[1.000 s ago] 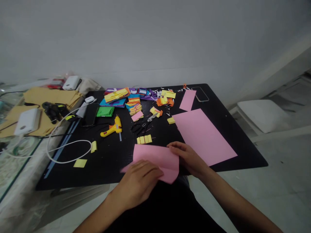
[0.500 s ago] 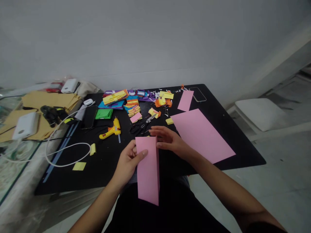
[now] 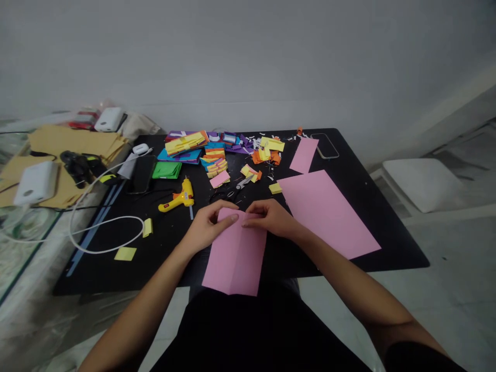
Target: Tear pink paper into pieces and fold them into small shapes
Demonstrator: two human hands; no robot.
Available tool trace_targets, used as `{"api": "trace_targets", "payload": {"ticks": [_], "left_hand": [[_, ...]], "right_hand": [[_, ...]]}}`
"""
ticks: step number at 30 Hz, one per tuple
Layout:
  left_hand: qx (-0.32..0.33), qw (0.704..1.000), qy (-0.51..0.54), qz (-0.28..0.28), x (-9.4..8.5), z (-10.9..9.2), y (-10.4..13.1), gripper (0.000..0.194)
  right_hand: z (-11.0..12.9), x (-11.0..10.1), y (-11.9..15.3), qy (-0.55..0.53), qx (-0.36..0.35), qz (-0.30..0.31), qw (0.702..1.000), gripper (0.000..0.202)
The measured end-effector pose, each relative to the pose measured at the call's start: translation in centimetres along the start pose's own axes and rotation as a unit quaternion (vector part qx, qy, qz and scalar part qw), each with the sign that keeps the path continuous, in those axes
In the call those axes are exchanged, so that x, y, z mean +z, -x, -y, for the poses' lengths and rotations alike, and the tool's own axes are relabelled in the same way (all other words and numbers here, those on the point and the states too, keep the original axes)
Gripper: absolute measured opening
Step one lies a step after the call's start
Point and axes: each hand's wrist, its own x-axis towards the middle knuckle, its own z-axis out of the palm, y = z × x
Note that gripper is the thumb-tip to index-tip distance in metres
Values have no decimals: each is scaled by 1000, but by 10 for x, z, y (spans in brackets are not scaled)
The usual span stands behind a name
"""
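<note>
A pink sheet of paper [image 3: 236, 263] with a lengthwise crease down its middle is held at the near edge of the black table. My left hand [image 3: 209, 225] grips its top left part, thumb on the face and fingers behind. At the top right, my right hand [image 3: 269, 218] pinches the same sheet, its thumb close to the left one. Just beyond the hands lie black-handled scissors [image 3: 242, 183], partly hidden. A larger pink sheet [image 3: 325, 214] lies flat to the right of my right hand, and a smaller pink strip [image 3: 305, 155] sits behind it.
A yellow glue gun [image 3: 180, 196] lies left of centre. Folded colored papers [image 3: 186, 144] and scraps [image 3: 269, 150] cover the back of the black table [image 3: 163, 266]. A white cable [image 3: 101, 251] loops at left, near a dark phone [image 3: 142, 173]. A white stool [image 3: 418, 183] stands at right.
The folded pink sheet has been opened out, showing its crease. My right hand has come in from beside its edge and now pinches the top; my left hand has shifted up the sheet.
</note>
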Motion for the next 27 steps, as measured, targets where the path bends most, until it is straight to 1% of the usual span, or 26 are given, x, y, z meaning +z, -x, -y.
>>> {"api": "trace_targets", "payload": {"ticks": [2, 4, 8, 10, 13, 18, 21, 27], "left_hand": [[14, 999, -45, 19, -3, 1, -6, 24], [15, 997, -52, 46, -5, 0, -13, 24], [-1, 986, -57, 155, -8, -2, -31, 26], [-2, 981, -63, 183, -8, -3, -39, 28], [-3, 982, -51, 184, -6, 0, -44, 28], [-33, 981, -15, 192, -1, 10, -37, 29], [-45, 980, -6, 194, 0, 13, -35, 32], [-40, 983, -4, 177, 2, 17, -34, 33]], "right_hand": [[-3, -2, -3, 17, 1, 12, 1000, 27], [-4, -6, -6, 33, -1, 36, 999, 27], [-7, -18, -16, 36, -16, 101, 994, 27], [-10, -22, -20, 39, -18, 112, 993, 30], [-17, -26, -23, 27, -12, 101, 994, 32], [-28, -23, -21, -15, -12, 85, 996, 26], [-28, -21, -19, -25, -14, 87, 996, 23], [-23, -19, -16, -26, -6, 63, 998, 23]]}}
